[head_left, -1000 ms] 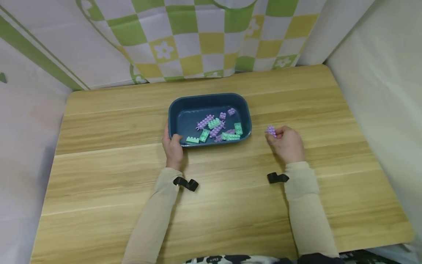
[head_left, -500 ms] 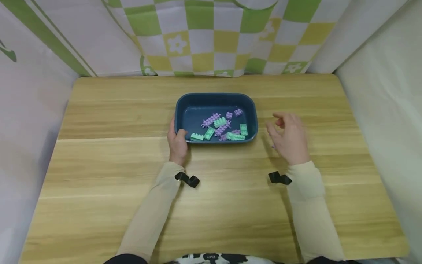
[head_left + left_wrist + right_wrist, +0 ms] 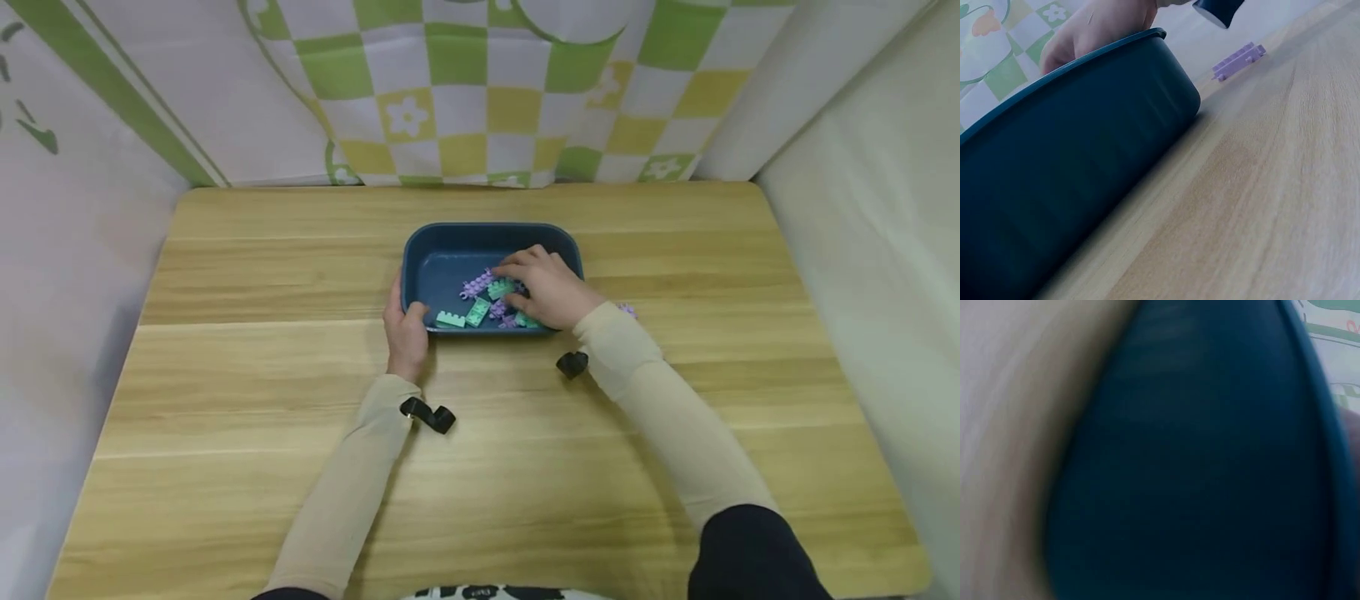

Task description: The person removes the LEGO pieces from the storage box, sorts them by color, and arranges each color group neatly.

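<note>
A dark blue rectangular tray (image 3: 431, 271) stands on the wooden table, with several purple and mint-green toy building bricks in it. My left hand (image 3: 407, 337) grips its left front corner, thumb over the rim. Over the tray's right half, my right hand (image 3: 551, 287) reaches in with fingers and thumb spread apart among the bricks. A long purple brick (image 3: 477, 284) and a green brick (image 3: 501, 288) lie by its fingertips; other bricks are hidden beneath the hand. The tray's outer wall (image 3: 1197, 456) fills most of the blurred right wrist view.
On the table right of the tray lies a purple brick piece (image 3: 1239, 62), partly covered by the right forearm in the head view. A checkered green, yellow and white cloth (image 3: 461, 108) hangs behind the table's back edge. Black camera mounts (image 3: 427, 414) stick out from both wrists.
My right hand has let go of the purple brick on the table at the right, then moved left into the tray. The left hand keeps its grip on the tray.
</note>
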Action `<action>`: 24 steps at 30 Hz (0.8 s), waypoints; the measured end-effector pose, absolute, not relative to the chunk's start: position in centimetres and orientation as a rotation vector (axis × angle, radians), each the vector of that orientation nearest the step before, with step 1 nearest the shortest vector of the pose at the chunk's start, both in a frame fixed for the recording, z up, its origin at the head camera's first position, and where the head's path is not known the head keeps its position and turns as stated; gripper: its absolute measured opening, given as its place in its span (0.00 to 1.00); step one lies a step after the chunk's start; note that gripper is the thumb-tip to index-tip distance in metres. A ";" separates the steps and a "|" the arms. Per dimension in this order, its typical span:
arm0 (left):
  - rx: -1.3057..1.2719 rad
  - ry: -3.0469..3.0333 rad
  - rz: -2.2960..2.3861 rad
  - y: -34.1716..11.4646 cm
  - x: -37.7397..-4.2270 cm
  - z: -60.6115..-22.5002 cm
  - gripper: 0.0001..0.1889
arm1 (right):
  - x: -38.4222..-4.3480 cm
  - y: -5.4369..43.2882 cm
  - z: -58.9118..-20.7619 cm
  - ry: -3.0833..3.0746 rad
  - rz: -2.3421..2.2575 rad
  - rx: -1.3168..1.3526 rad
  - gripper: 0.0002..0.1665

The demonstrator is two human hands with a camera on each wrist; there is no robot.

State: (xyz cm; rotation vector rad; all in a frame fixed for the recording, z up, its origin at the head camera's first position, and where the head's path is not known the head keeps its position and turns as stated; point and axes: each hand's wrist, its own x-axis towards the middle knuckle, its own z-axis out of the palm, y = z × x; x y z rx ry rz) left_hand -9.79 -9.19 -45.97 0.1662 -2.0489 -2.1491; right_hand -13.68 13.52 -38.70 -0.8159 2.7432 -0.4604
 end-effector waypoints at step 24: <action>0.150 -2.078 -2.154 -9.3 -8.7 -42.6 0.36 | -15.5 13.9 -39.8 2.922 -0.311 -0.706 0.14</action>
